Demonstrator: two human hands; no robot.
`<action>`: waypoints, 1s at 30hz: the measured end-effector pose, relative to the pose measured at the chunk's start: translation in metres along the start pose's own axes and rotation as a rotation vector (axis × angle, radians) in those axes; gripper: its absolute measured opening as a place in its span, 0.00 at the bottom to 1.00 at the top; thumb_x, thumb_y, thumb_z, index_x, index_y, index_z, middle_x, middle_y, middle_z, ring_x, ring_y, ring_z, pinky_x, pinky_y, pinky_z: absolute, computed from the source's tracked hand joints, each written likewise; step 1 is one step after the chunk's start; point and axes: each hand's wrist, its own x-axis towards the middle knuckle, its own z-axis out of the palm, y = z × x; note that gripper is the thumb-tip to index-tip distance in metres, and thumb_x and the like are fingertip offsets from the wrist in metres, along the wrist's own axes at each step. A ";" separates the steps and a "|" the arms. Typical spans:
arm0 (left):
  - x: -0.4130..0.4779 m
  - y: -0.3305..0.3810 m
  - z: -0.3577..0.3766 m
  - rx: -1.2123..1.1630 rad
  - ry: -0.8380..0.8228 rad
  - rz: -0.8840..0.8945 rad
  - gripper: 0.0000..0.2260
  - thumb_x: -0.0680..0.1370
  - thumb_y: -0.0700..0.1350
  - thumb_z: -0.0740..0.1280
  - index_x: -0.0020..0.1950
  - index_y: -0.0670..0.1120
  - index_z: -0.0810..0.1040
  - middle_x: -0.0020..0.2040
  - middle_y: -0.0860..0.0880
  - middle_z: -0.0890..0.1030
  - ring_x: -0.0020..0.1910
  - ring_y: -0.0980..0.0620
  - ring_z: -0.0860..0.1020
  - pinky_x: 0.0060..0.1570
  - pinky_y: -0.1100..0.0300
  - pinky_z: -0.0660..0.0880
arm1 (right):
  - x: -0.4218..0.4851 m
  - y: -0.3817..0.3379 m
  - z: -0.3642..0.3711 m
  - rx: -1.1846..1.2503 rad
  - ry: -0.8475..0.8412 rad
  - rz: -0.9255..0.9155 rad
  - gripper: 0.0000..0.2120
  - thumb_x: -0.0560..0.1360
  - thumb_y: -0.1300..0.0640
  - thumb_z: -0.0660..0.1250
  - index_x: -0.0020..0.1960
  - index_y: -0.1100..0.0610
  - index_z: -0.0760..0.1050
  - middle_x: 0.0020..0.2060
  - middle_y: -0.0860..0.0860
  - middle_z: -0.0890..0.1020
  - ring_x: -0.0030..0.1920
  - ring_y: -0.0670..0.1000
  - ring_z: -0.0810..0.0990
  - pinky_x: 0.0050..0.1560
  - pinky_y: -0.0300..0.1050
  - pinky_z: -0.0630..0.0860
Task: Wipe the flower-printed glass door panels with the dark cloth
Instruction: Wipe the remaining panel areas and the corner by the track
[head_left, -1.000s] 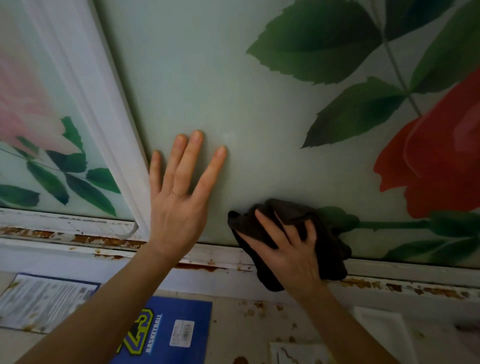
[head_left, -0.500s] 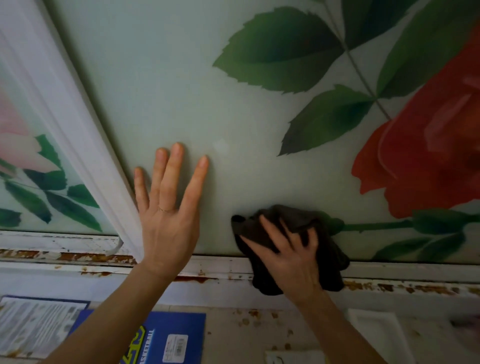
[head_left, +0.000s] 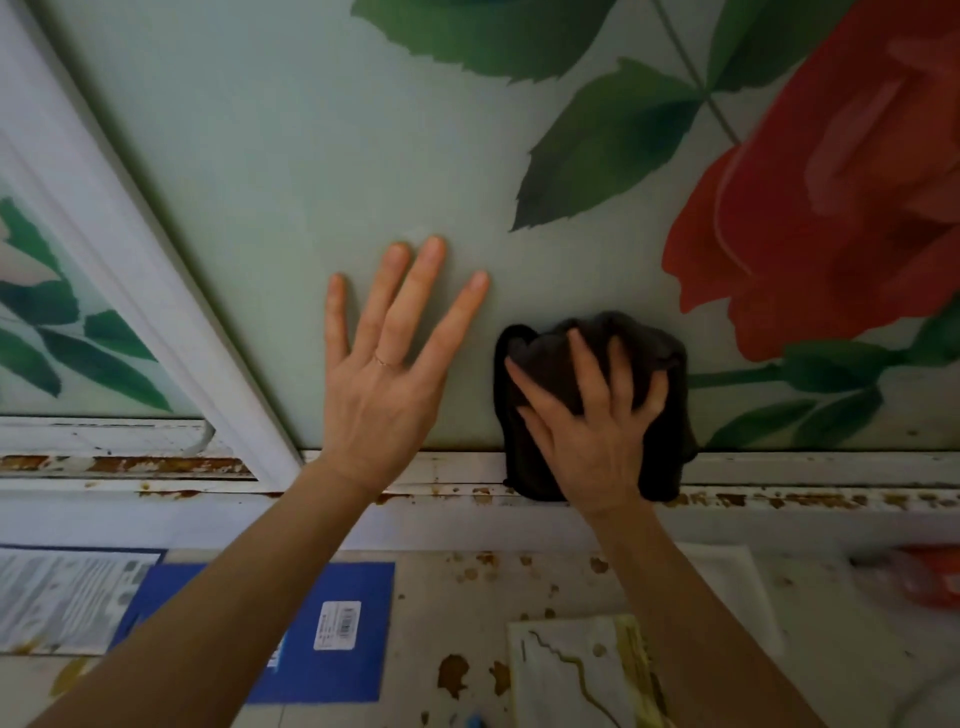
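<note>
The pale green glass door panel (head_left: 322, 135) carries green leaves and a big red rose at the right. My left hand (head_left: 387, 364) lies flat on the glass near its bottom edge, fingers spread and straight. Just to its right, my right hand (head_left: 592, 410) presses the bunched dark cloth (head_left: 670, 447) against the lower glass, fingers curled over its top. The cloth's bottom hangs over the rusty white bottom rail (head_left: 810, 493). A second flower-printed panel (head_left: 62, 332) shows at the far left behind a white frame bar (head_left: 145, 291).
Below the rail, the floor is stained and chipped. On it lie a blue package with a barcode label (head_left: 332, 623), a printed sheet (head_left: 62, 597) at the left, a white tray (head_left: 737, 582) and a yellow-marked paper (head_left: 571, 675). Something orange (head_left: 930, 577) lies at the right edge.
The view has shifted, so both hands sit further right and the rose looks larger. My right hand's fingers have curled more over the cloth, which is bunched taller. My left hand stays flat.
</note>
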 end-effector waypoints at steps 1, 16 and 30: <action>0.000 0.000 0.000 0.000 -0.001 -0.001 0.35 0.77 0.31 0.71 0.79 0.50 0.62 0.77 0.43 0.60 0.81 0.50 0.50 0.77 0.42 0.51 | 0.000 0.004 0.000 -0.011 -0.003 0.008 0.20 0.84 0.42 0.59 0.76 0.39 0.62 0.76 0.53 0.55 0.82 0.54 0.45 0.77 0.61 0.46; 0.003 0.009 -0.002 0.005 -0.024 -0.049 0.34 0.77 0.29 0.68 0.79 0.49 0.61 0.77 0.41 0.59 0.81 0.50 0.47 0.76 0.38 0.51 | -0.013 0.045 -0.009 -0.039 -0.024 0.095 0.22 0.85 0.42 0.54 0.78 0.38 0.57 0.76 0.54 0.53 0.76 0.58 0.52 0.77 0.61 0.45; 0.049 0.068 0.029 -0.051 0.041 0.144 0.27 0.82 0.41 0.67 0.79 0.50 0.62 0.76 0.43 0.64 0.81 0.49 0.53 0.77 0.42 0.50 | -0.010 0.040 -0.014 0.024 -0.027 0.179 0.20 0.86 0.44 0.52 0.77 0.39 0.56 0.77 0.53 0.54 0.79 0.58 0.51 0.77 0.62 0.47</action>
